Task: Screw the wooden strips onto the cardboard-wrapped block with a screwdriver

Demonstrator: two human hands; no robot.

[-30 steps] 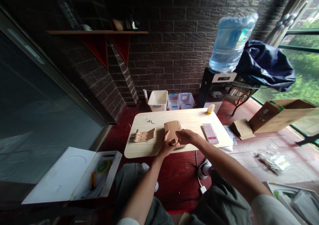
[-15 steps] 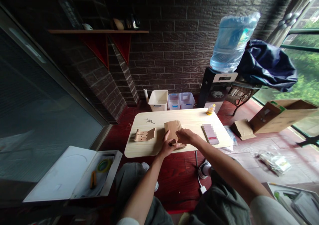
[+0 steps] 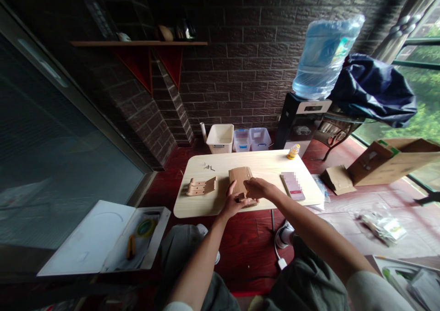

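A brown wooden assembly point(image 3: 239, 178) with a curved panel lies near the front middle of the table. My left hand point(image 3: 234, 202) is wrapped around its left side and near edge, thumb up along the panel. My right hand point(image 3: 256, 188) is closed in a fist over its right near part; a small yellowish bit shows by the fingers, but what they hold is too small to tell. To the left rests another wooden piece point(image 3: 201, 186) with slats and dark holes. Several small screws point(image 3: 209, 167) lie behind it.
On the pale table point(image 3: 268, 164), a phone point(image 3: 293, 186) lies at right and a yellow-capped bottle point(image 3: 293, 152) stands at the back right corner. Plastic bins point(image 3: 220, 139) and a water dispenser point(image 3: 302, 113) stand behind. An open white box point(image 3: 137, 240) is at left.
The whole view has shifted slightly, so things appear a little further right. Both hands keep their places on the wooden assembly, with hardly any visible movement.
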